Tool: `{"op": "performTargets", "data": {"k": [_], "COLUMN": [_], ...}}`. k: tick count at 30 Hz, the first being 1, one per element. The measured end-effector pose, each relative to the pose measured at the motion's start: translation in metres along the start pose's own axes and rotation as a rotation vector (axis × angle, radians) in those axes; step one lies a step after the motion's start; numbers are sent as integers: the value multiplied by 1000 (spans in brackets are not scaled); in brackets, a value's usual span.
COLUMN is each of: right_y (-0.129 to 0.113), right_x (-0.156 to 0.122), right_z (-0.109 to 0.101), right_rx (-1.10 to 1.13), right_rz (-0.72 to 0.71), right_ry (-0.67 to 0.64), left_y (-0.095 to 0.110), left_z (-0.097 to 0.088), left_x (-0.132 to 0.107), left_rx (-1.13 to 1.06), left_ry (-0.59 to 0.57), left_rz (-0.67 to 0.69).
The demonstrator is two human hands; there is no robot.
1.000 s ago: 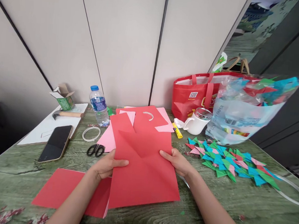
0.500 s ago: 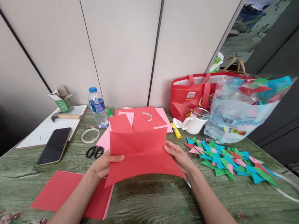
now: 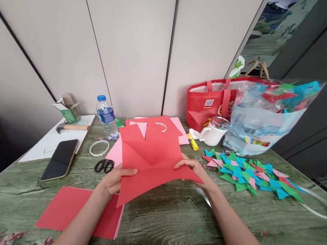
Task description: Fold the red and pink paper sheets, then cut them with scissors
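A sheet of red paper [image 3: 152,155] is held up over the table, bent and bowed between my two hands. My left hand [image 3: 116,177] pinches its left edge, thumb on top. At the right edge my right hand [image 3: 192,170] grips it, with the thumb over the paper and the other fingers mostly hidden beneath. Under my left forearm lies a stack of red and pink sheets [image 3: 69,207]. Behind the held sheet are more red sheets [image 3: 167,128] and pink paper [image 3: 114,152]. Black-handled scissors [image 3: 104,165] lie left of my left hand, their blades hidden.
Leftward are a phone [image 3: 60,159], a hammer [image 3: 74,127], a water bottle [image 3: 107,118] and a tape ring [image 3: 99,148]. Toward the right stand a white mug [image 3: 213,134], a glue stick [image 3: 193,142], a red bag [image 3: 198,110], a plastic bag [image 3: 261,126] and folded paper pieces [image 3: 244,174].
The sheet's far edge has tipped back and its right side has lifted and curled. My right thumb has moved further onto the paper. My left hand has barely moved.
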State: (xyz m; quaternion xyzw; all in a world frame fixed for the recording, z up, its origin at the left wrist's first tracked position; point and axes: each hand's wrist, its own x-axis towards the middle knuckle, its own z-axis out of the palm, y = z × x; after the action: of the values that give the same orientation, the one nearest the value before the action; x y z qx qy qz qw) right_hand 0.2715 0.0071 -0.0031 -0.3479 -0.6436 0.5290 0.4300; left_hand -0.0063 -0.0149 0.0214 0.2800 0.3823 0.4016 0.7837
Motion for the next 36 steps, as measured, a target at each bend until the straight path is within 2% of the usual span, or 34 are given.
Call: {"op": "performTargets", "data": {"k": [6,8,11,13,17,21,25,33,36], "right_y": [17,17,17,17,18,17,17,22,20], "right_x": [4,6,8,9,9,7,6,9,9], "right_z": [10,12,12,12,13,14,16,18,18], "right_rx": [290,327,325,315,304,323,354,280,273], "right_rz": [38,55,51,44,51,94,192,169,131], "right_ry": [314,385,463,498,505,421,348,454,451], "left_y": [-5,-4,-1,0,-4,-8,-5,-7,-8], "left_z": [2,6,13,14,9,4,7,10,9], "left_x": [4,5,5,5,10,16,16,15,16], "left_rx": [-11,-45,-59,-31,77,65,70,86,83], "left_ry": [-239,-208,-81,-37,2,147,221,280,292], "left_rz": [62,165,392,481,446,451,456,520,536]}}
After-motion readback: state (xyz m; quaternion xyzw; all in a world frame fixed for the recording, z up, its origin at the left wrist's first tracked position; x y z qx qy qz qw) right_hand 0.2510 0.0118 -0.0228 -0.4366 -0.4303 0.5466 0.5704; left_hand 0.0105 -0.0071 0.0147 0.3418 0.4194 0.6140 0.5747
